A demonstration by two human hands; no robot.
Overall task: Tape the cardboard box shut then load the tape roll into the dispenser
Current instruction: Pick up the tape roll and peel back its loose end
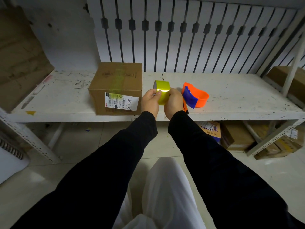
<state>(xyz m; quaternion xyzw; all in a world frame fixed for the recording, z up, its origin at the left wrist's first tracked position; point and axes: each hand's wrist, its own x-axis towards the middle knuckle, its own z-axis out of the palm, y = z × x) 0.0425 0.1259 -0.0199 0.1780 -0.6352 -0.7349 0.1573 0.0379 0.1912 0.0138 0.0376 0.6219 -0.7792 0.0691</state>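
Observation:
A brown cardboard box (115, 80) stands on the white shelf (231, 96), its flaps down, with a strip of yellowish tape running over its top and down the front to a white shipping label. Right of it I hold a yellow tape roll (162, 89) upright above the shelf. My left hand (150, 101) grips the roll's left side, thumb on the outer face. My right hand (174, 103) wraps its right side. The orange and blue tape dispenser (196, 96) lies on the shelf just right of my hands, holding no roll.
A white slatted panel with black bars rises behind the shelf. Flattened cardboard (19, 55) leans at the left. More boxes (237, 136) sit on the floor under the shelf at the right, and another box (295, 81) behind a shelf post.

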